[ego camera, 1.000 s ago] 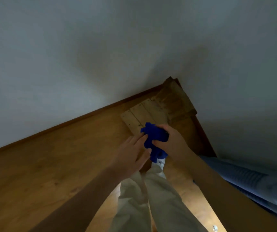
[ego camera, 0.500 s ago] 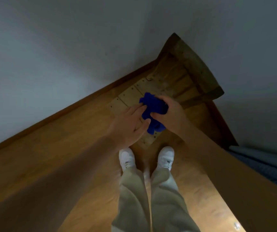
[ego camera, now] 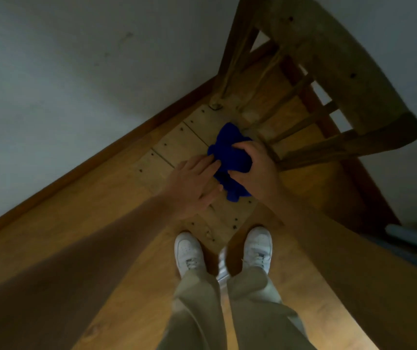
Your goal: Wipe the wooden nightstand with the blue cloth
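The wooden nightstand (ego camera: 179, 145) is a chair-shaped piece with a pale plank seat and a dark curved back with spindles, standing in the room's corner. A crumpled blue cloth (ego camera: 230, 157) hangs bunched above the seat. My right hand (ego camera: 255, 168) grips the cloth from the right, thumb and fingers wrapped around it. My left hand (ego camera: 192, 183) is held flat with fingers together, its fingertips touching the cloth's left edge. Whether the cloth touches the planks I cannot tell.
Grey walls meet behind the nightstand, with a brown skirting board (ego camera: 101, 157) along the wooden floor (ego camera: 81, 248). My white shoes (ego camera: 188, 251) stand right at the seat's front edge. A blue bed edge (ego camera: 414, 238) shows at the right.
The view has tilted down and closer: the nightstand now fills the upper right and both shoes show. Both hands keep the same hold on the cloth, over the seat.
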